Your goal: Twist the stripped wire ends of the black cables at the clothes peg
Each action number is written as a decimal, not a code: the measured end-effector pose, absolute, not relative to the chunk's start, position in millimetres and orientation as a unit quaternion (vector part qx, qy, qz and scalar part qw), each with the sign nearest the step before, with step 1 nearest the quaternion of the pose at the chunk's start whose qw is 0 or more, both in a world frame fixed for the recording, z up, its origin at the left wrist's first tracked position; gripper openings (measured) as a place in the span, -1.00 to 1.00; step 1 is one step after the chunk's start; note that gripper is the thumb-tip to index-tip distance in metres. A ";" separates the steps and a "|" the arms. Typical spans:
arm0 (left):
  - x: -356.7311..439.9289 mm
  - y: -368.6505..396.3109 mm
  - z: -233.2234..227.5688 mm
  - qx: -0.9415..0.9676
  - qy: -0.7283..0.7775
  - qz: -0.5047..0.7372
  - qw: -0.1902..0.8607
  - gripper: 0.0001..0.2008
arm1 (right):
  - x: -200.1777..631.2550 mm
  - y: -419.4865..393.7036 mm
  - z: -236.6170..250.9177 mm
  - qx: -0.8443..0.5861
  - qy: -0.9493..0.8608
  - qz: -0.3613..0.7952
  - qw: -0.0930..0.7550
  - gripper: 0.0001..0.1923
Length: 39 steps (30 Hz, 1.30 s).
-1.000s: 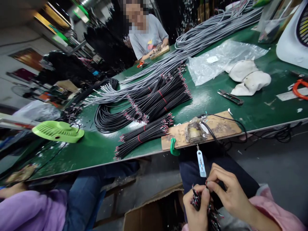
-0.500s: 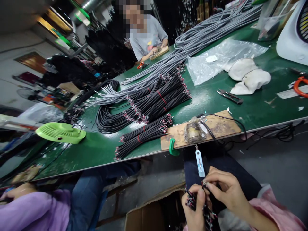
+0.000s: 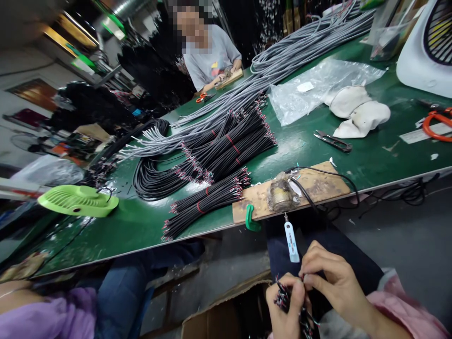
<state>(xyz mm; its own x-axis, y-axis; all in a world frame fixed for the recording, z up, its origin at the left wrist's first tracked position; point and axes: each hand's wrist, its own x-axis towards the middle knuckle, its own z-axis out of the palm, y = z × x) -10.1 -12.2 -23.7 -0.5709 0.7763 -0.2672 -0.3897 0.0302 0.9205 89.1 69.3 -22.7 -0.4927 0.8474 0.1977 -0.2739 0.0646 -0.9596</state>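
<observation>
Left hand grips a bundle of short black wires with red-and-white stripped tips. Right hand, just beside it, pinches one wire end.

- Overhead light, fairly bright; soft glare patches on the green table.
- Upper left background smeared by motion blur, dim.
- Wide-angle bending at edges; table rim curves.
- Under-table area shadowed; face pixelated.

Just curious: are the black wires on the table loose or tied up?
Tied: red bands wrap the black wire bundles lying on the green table.
</observation>
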 end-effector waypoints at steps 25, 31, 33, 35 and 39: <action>-47.2 9.6 1.1 0.464 0.614 0.607 0.198 -0.92 | 92.2 89.0 -6.0 -0.292 -0.610 0.616 0.404 -0.79; -53.0 13.0 7.0 0.465 0.587 0.629 0.210 -0.89 | 68.1 119.1 8.2 -0.314 -0.555 0.691 0.342 -0.47; -54.1 16.3 7.9 0.459 0.582 0.636 0.215 -0.88 | 61.6 121.9 11.3 -0.307 -0.524 0.728 0.318 -0.47; -54.4 19.9 7.5 0.452 0.580 0.640 0.222 -0.87 | 58.5 121.0 10.9 -0.288 -0.487 0.764 0.309 -0.50; -52.9 25.8 5.7 0.447 0.582 0.632 0.250 -0.85 | 57.5 116.6 5.8 -0.248 -0.417 0.816 0.316 -0.54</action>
